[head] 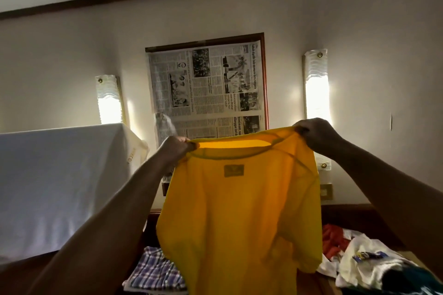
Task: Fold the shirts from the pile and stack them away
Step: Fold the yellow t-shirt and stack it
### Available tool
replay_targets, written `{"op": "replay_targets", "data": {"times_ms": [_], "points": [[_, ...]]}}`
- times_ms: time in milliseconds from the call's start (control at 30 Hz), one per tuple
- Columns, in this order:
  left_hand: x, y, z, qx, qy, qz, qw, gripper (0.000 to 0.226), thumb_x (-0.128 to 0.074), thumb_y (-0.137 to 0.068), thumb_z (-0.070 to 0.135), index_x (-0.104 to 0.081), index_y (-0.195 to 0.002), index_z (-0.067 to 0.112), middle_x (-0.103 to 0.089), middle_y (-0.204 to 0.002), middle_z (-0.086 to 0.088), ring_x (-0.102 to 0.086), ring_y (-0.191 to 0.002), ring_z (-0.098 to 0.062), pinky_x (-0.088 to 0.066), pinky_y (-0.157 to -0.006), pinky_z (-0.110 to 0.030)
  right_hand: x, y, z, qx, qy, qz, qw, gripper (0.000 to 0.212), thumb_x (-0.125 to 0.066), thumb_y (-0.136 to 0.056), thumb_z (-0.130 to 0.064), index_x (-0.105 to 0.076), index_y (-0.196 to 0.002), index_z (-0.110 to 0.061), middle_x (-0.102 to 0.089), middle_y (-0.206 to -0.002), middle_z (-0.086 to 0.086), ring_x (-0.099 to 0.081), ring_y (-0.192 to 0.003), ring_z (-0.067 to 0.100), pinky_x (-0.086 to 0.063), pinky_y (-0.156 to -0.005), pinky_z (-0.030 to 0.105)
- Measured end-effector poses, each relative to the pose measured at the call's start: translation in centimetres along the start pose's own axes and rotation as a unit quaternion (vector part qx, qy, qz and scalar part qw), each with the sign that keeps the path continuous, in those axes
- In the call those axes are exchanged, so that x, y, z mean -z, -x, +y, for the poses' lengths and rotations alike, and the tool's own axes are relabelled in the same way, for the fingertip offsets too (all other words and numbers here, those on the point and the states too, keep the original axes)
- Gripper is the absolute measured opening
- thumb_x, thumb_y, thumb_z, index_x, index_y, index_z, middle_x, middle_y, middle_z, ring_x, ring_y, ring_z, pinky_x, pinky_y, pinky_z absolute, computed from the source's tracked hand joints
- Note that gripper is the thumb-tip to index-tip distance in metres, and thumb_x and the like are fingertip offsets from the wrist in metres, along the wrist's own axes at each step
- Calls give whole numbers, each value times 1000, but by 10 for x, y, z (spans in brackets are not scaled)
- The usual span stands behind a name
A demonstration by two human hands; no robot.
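Yellow shirt (239, 211) held up, hanging. Left hand (175, 148) and right hand (316, 134) each grip a shoulder. Clothes pile (359, 261) below.

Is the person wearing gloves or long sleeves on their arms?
No. Both the left hand and the right hand are bare, with no gloves, and I can't see any rings. Both forearms are uncovered as far as the picture shows, with no sleeve, watch or bracelet in view.
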State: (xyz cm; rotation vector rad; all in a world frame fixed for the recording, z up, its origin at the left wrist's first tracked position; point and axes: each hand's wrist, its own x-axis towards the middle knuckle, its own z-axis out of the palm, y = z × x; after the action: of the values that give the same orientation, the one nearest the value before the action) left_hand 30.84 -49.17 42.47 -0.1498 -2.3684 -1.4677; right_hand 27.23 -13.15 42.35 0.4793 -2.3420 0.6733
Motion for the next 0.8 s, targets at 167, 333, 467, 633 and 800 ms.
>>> {"op": "replay_targets", "data": {"times_ms": [167,333,467,633,800], "points": [[5,3,-14,82,157,-62,982,23,-62,-89,33,-59,-109,22,-63,-115,-16,-62,-102,-35,-55,-82,-46,-23,7,-33,-189,-229,34,954,22,-41,-101,-6,-57,-112,-13,-54,-125,12,-54,-102,28,-49,-76,33],[43,-2,-29,20,149,-131,980,15,-43,-94,22,-56,-99,16,-56,-99,-12,-54,-88,-26,-49,-73,-36,-28,40,-57,-40,-127,-155,979,70,-53,-70,-80,-40,-124,-37,-54,-106,-12,-57,-89,11,-45,-64,17],[56,-14,-53,-43,-114,-52,991,11,-45,-99,12,-55,-95,15,-55,-97,-10,-52,-88,-24,-49,-71,-32,-56,71,-48,8,-25,-242,970,63,-68,-77,-59,-29,-125,-44,-50,-99,-16,-55,-84,7,-50,-66,21],[47,-8,-78,-172,-246,-38,953,12,-58,-91,4,-67,-94,11,-65,-93,-9,-59,-89,-26,-52,-75,-34,-79,91,-38,-8,-122,-107,987,12,-49,-98,-12,-59,-90,-12,-62,-85,14,-62,-79,28,-57,-73,48],[48,14,-82,-196,-235,-58,950,22,-46,-100,18,-65,-90,13,-65,-84,-3,-59,-74,-15,-47,-68,-24,-54,84,-48,-60,-153,-48,985,25,-40,-101,-13,-60,-94,0,-61,-85,19,-59,-79,34,-47,-65,27]]}}
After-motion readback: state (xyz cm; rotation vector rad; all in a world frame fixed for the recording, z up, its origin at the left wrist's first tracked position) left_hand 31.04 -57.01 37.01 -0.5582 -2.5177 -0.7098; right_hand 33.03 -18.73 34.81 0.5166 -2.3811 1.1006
